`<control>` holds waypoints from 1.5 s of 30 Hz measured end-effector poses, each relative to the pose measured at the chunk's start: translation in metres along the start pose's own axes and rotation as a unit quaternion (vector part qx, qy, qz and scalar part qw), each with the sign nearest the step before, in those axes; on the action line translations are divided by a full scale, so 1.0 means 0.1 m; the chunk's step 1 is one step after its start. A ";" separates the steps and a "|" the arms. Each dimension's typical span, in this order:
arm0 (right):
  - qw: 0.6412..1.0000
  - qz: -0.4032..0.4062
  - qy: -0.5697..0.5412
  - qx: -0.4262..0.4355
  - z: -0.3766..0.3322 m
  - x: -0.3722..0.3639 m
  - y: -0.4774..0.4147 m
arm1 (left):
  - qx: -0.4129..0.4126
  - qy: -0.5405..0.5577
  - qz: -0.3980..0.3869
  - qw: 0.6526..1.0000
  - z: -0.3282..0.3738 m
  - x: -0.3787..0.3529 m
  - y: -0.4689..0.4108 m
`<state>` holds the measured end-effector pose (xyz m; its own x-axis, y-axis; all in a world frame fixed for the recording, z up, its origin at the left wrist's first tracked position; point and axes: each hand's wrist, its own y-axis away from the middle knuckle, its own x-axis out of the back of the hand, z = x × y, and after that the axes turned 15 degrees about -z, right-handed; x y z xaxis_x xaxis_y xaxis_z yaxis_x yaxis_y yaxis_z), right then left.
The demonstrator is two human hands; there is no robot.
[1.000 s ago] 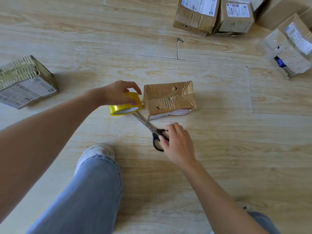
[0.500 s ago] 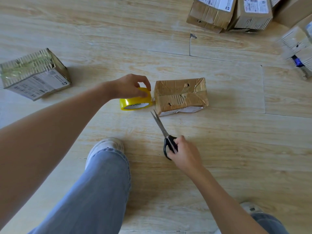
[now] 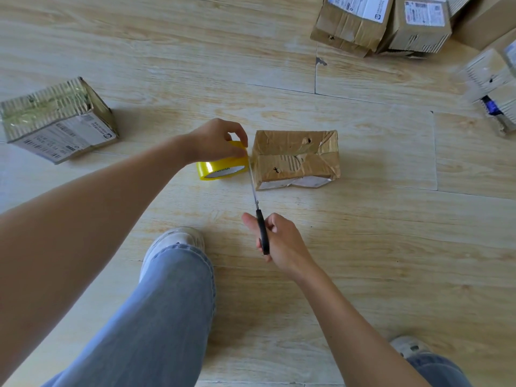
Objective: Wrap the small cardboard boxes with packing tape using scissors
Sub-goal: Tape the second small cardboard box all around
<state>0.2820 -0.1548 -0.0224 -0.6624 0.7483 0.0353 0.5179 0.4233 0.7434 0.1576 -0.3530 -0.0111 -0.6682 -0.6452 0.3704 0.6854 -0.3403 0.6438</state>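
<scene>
Left hand [image 3: 213, 141] covers tape roll [image 3: 223, 167] top; scissors [image 3: 261, 224] tips indistinct

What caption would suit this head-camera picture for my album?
The left hand holds the tape roll beside a box while the right hand aims scissors between them.

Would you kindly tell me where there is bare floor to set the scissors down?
Bare floor lies right of the right hand, nearer than the taped box; also beyond the left hand, between the left box and the box pile. Crowded: that pile, and around the tape roll.
</scene>
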 end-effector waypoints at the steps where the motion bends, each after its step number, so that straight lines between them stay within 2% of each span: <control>1: 1.000 0.008 0.002 0.002 0.00 0.00 0.00 | 0.004 -0.005 0.004 1.000 -0.01 0.00 0.00; 11: 0.998 0.033 -0.052 0.030 -0.18 0.01 -0.12 | 0.016 -0.038 0.003 0.999 -0.01 -0.02 0.00; 24: 0.994 0.083 -0.007 0.065 -0.09 0.03 -0.19 | 0.032 -0.092 0.020 0.995 0.00 0.07 -0.05; 27: 0.996 0.059 -0.028 0.059 -0.13 0.02 -0.17 | 0.033 -0.103 0.021 0.994 0.03 0.08 -0.07; 30: 0.993 0.037 -0.094 0.064 -0.23 0.00 -0.16 | 0.038 -0.134 0.012 0.990 0.03 0.04 -0.07; 34: 0.986 0.064 -0.134 0.071 -0.33 0.09 -0.20 | 0.048 -0.149 0.012 0.988 -0.04 0.00 -0.04; 37: 0.993 0.073 -0.075 0.054 -0.31 0.16 -0.20 | 0.047 -0.122 0.024 0.991 -0.09 0.04 -0.04; 40: 0.995 0.089 0.006 0.035 -0.27 0.18 -0.19 | 0.058 -0.035 0.053 0.996 -0.09 0.05 -0.08; 43: 0.981 0.116 0.153 0.009 -0.24 0.19 -0.23 | 0.091 -0.095 0.100 0.986 0.00 0.01 -0.12; 45: 0.955 0.122 0.268 -0.022 -0.20 0.17 -0.27 | 0.104 -0.127 0.113 0.980 0.06 0.00 -0.15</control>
<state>0.2455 -0.1637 -0.0282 -0.7128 0.4474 0.5402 0.6771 0.2380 0.6963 0.1452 -0.3438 -0.0169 -0.5749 -0.4879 0.6568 0.7676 -0.0439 0.6394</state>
